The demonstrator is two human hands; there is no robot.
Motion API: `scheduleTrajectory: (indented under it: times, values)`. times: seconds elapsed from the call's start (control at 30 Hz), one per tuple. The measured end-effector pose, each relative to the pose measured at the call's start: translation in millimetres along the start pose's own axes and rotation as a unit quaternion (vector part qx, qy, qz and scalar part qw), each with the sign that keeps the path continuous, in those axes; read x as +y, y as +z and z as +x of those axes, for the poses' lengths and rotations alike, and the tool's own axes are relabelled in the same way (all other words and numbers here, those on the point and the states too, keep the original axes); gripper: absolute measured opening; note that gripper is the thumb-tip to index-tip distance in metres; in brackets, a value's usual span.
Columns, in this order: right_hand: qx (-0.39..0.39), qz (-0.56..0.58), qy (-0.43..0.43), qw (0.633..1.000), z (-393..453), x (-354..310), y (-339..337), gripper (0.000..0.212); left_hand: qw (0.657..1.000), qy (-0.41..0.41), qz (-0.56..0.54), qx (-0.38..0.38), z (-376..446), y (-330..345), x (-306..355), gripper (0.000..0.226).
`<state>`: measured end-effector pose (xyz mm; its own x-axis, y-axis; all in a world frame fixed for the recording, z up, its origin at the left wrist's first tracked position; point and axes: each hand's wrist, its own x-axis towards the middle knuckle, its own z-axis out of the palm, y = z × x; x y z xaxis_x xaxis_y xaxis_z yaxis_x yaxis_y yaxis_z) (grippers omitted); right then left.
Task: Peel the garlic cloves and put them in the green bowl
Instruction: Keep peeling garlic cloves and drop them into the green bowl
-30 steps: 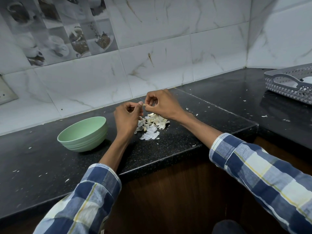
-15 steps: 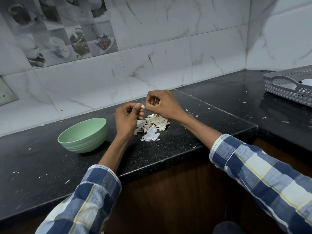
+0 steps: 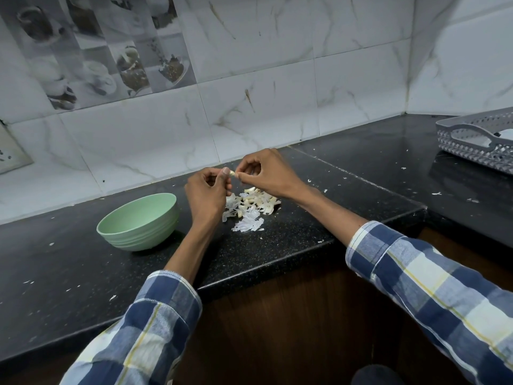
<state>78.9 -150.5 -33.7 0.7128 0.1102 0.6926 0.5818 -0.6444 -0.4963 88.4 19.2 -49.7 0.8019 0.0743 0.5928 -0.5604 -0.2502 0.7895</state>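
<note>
sleeves: your two checked sleeves [image 3: 155, 315] sit nearest, forearms reaching away over the counter edge.
counter: black speckled counter [image 3: 83, 273], flecks of skin scattered on it.
green bowl: green bowl [image 3: 138, 222] stands left of your hands and a little nearer than them; I can't see anything inside from this angle.
peel pile: peel pile [image 3: 249, 211] lies just right of your left wrist and under your right hand; pale skins, maybe cloves mixed in, can't separate them.
left hand: left hand [image 3: 206, 191] is curled, thumb and fingertips pinching one end of the garlic clove [image 3: 232, 174].
right hand: right hand [image 3: 266, 173] is curled too, thumb and forefinger nipping the other end of the same clove, likely at the skin.
clove position: held in the air between both hands, above the far edge of the pile, apart from the counter.
key relation: bowl lies left and nearer from the clove; your left hand is the closer one, so my guess is that hand carries it over once bare.
clove axis: looks roughly left-right across the two pinches, but too small to be sure.
step: peeling, judging by the grips; clove not yet in the bowl.
far right: grey perforated basket [image 3: 477, 140] well apart, by the tiled wall [image 3: 263, 79].
</note>
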Motion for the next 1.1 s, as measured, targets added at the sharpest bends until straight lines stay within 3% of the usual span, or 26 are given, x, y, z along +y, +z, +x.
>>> scheduleTrajectory:
  times: [0.27,0.47,0.6,0.9,1.1]
  values:
    - [-0.012,-0.01,0.001,1.0,-1.7,-1.2,-1.4,0.008,0.999,0.022,0.032,-0.01,-1.2,1.8,-1.7,0.023]
    - [-0.012,-0.025,-0.008,1.0,-5.2,-6.4,-5.1,0.028,0.998,0.035,0.055,-0.022,-2.9,2.4,-1.3,0.023]
    - [-0.019,-0.023,-0.013,0.999,-4.0,-3.9,-4.3,0.016,0.998,0.025,0.053,-0.024,-1.7,2.9,-3.1,0.024]
    - [-0.031,-0.002,-0.012,0.999,-3.3,-4.4,-3.3,0.027,0.998,-0.022,-0.017,-0.053,1.1,2.5,-3.7,0.018]
    - [-0.027,0.028,0.005,0.999,-0.3,0.3,-4.8,0.02,0.993,-0.032,-0.079,-0.083,3.5,-0.8,-4.6,0.016]
